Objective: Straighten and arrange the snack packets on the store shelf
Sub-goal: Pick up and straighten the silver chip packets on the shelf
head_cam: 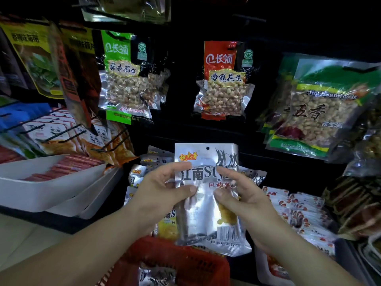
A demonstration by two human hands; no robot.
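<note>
I hold a silver snack packet [208,203] upright in front of the shelf, its hang hole at the top. My left hand [158,188] pinches its left edge between thumb and fingers. My right hand [241,195] pinches its right side the same way. Behind the packet hang several matching silver packets [144,176] in an uneven bunch. More of them lie in the red basket [171,259] below my hands.
Peanut packets hang on pegs above: green-labelled [125,79], red-labelled [224,81] and a larger green one [321,108]. White trays [47,184] of red sausages stand at left. Small red-and-white packets [299,211] fill the lower right shelf. Panda-print packets [61,133] hang at left.
</note>
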